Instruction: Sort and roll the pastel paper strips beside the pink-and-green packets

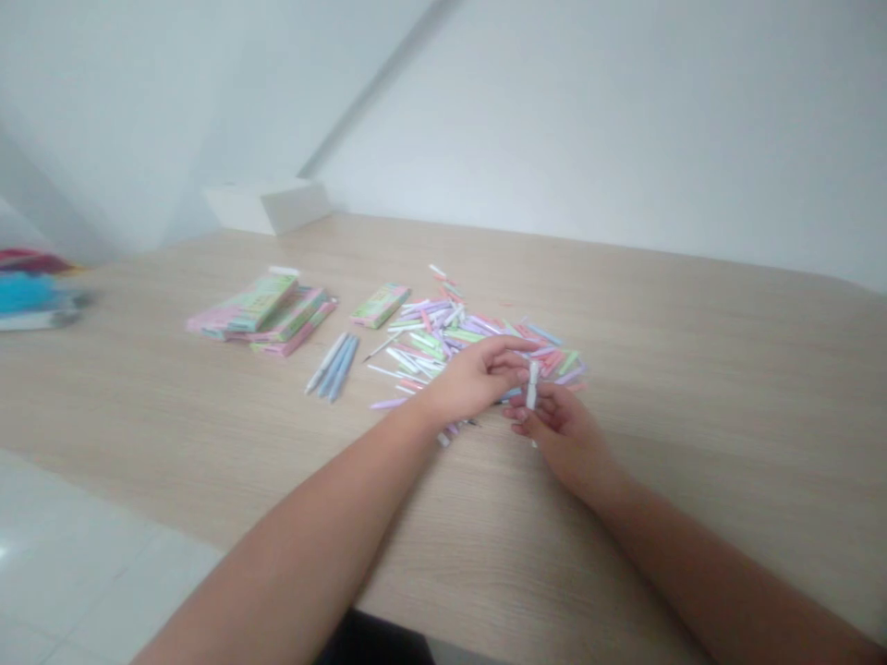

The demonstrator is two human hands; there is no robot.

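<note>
A short white pen (pixel 533 386) stands nearly upright between my hands. My right hand (pixel 565 434) grips its lower part, with thumb and fingers closed round it. At its upper end, the fingertips of my left hand (pixel 478 374) are closed against the pen's side. Just behind and under my hands spreads a loose heap of pen parts (pixel 433 342) in white, purple, green, pink and blue; my left hand covers some of it. The picture is slightly blurred, so small parts in the fingers cannot be made out.
Left of the heap, several blue and white pens (pixel 334 368) lie side by side. Beyond them is one green-and-pink box (pixel 381 306), and farther left a stack of similar boxes (pixel 267 309). A white box (pixel 267 207) stands at the wall. Blue and red items (pixel 31 291) lie at far left.
</note>
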